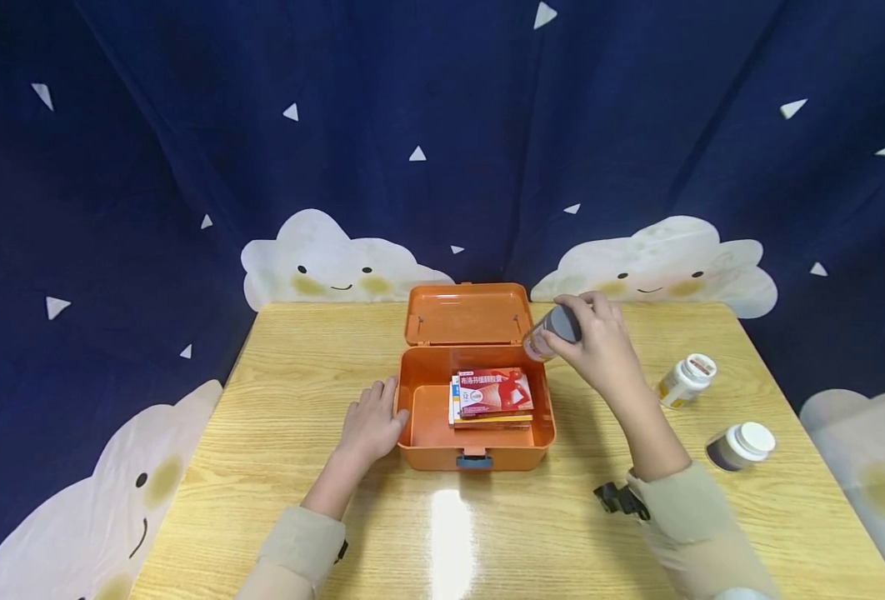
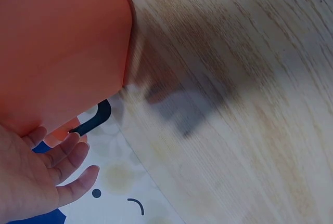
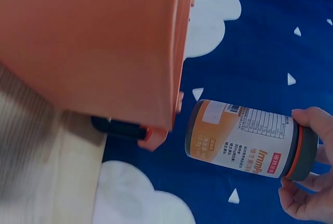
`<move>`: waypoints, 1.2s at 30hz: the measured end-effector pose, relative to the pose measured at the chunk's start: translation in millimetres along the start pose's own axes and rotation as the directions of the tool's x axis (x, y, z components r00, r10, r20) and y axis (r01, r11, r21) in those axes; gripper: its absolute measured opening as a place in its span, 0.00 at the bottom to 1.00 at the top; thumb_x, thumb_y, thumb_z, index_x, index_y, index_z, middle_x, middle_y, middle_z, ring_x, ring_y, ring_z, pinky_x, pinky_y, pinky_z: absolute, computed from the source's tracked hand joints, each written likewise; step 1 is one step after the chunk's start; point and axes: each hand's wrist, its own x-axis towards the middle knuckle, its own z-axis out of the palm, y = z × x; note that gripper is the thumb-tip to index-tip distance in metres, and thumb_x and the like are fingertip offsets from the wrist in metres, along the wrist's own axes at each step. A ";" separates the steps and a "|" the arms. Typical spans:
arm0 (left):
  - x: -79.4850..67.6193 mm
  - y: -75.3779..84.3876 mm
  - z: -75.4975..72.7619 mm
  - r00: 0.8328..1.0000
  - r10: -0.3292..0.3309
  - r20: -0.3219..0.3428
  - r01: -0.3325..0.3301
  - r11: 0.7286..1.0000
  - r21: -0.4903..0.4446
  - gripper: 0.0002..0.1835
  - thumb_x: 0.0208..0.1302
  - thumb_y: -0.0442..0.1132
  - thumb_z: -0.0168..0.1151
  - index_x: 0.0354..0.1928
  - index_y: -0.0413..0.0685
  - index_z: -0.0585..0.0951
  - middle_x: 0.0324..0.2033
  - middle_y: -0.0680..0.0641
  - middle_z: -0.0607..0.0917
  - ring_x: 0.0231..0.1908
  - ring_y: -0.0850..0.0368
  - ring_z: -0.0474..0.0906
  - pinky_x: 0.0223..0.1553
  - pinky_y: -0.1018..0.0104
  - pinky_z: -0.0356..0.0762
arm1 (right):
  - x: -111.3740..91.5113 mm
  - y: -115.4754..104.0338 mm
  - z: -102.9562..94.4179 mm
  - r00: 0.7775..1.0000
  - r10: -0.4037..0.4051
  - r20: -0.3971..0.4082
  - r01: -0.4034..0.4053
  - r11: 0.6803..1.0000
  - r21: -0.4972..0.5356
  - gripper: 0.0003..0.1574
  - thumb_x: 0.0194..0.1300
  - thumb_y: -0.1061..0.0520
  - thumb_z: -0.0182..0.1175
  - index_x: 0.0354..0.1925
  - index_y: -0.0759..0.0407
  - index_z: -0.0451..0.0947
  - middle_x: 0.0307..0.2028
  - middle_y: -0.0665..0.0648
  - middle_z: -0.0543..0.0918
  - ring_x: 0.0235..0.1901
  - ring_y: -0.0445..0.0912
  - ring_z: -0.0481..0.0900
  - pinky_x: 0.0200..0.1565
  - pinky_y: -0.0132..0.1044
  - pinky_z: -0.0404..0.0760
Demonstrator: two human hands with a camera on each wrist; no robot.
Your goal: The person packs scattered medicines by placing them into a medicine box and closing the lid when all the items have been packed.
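In the middle of the table stands an orange box [image 1: 431, 458] with its lid [image 1: 468, 315] swung back. Inside lies a red and white medicine box [image 1: 487, 392] on top of other flat cartons. My right hand [image 1: 598, 346] grips a supplement bottle [image 3: 242, 138] by its dark cap, holding it tilted above the box's back right corner. The bottle has a white and orange label with a table printed on it. At the box's left wall rests my left hand [image 1: 370, 423], thumb by the rim, the other fingers loosely extended outside in the left wrist view.
To the right on the wooden table [image 1: 322, 358] stand a white bottle with a yellow label [image 1: 678, 385] and a white bottle with a dark label [image 1: 735, 447]. A blue latch [image 1: 475, 462] sits on the box's front. Behind hangs a dark blue curtain [image 1: 442, 100].
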 end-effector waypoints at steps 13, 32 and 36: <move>0.2 -0.1 0.2 1.000 -0.004 0.008 0.004 1.000 -0.006 0.30 0.62 0.47 0.46 0.64 0.43 0.58 0.54 0.40 0.67 0.52 0.43 0.64 0.45 0.46 0.64 | 13.9 -25.7 25.7 0.991 -0.088 0.096 0.084 0.995 0.044 0.31 0.48 0.52 0.68 0.50 0.62 0.74 0.44 0.65 0.71 0.43 0.58 0.67 0.37 0.48 0.73; 0.0 0.7 -0.4 1.000 -0.006 0.001 0.006 1.000 -0.029 0.29 0.61 0.46 0.46 0.64 0.43 0.59 0.53 0.39 0.68 0.52 0.43 0.65 0.45 0.46 0.64 | 14.4 -55.9 72.2 0.931 -0.276 0.240 0.285 0.958 -0.005 0.29 0.52 0.47 0.65 0.51 0.57 0.73 0.45 0.63 0.71 0.40 0.55 0.68 0.40 0.45 0.73; 0.2 0.7 -0.4 1.000 -0.008 -0.005 0.008 1.000 -0.024 0.29 0.61 0.46 0.46 0.63 0.43 0.60 0.53 0.39 0.68 0.52 0.42 0.65 0.45 0.46 0.64 | 14.4 -60.9 81.6 0.913 -0.308 0.268 0.321 0.947 -0.006 0.29 0.54 0.46 0.63 0.51 0.58 0.73 0.45 0.62 0.71 0.40 0.54 0.69 0.41 0.44 0.72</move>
